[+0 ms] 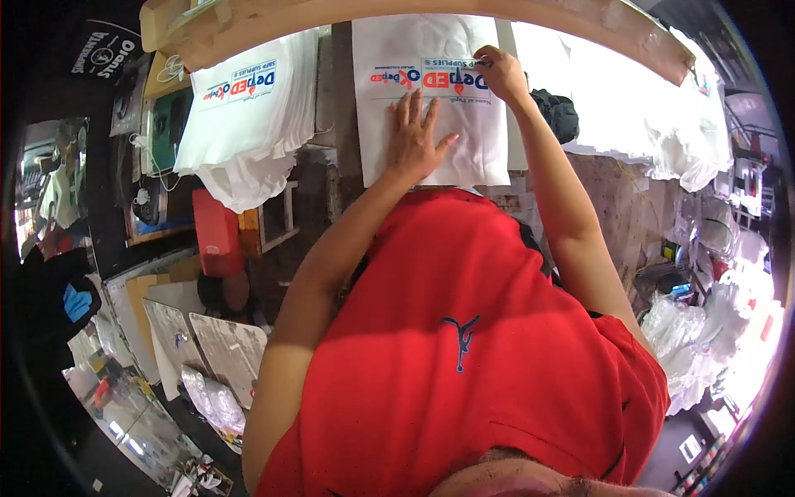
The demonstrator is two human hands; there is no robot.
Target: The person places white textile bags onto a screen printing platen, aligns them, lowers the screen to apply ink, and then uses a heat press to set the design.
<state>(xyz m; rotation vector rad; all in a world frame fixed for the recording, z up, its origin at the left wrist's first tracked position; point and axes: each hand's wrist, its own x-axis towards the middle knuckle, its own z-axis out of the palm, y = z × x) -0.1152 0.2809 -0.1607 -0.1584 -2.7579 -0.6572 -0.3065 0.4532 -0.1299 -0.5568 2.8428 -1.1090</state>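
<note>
A white flat bag (439,149) with blue and red print lies in front of me on a narrow brown-grey board. My left hand (418,145) rests flat on its lower middle, fingers spread just below the print. At the bag's upper right, my right hand (502,76) bends over the end of the print with its fingers pinched together. Whatever is between those fingertips is too small to make out. To the left lies a thick stack of similar printed white bags (248,103), their loose ends hanging over the edge.
More white bags (613,108) are piled at the right, with a black bundle (555,116) beside my right wrist. A long cardboard piece (414,12) crosses the far side. Lower left are a red box (217,232) and leaning boards (228,348); clear plastic (675,327) lies at right.
</note>
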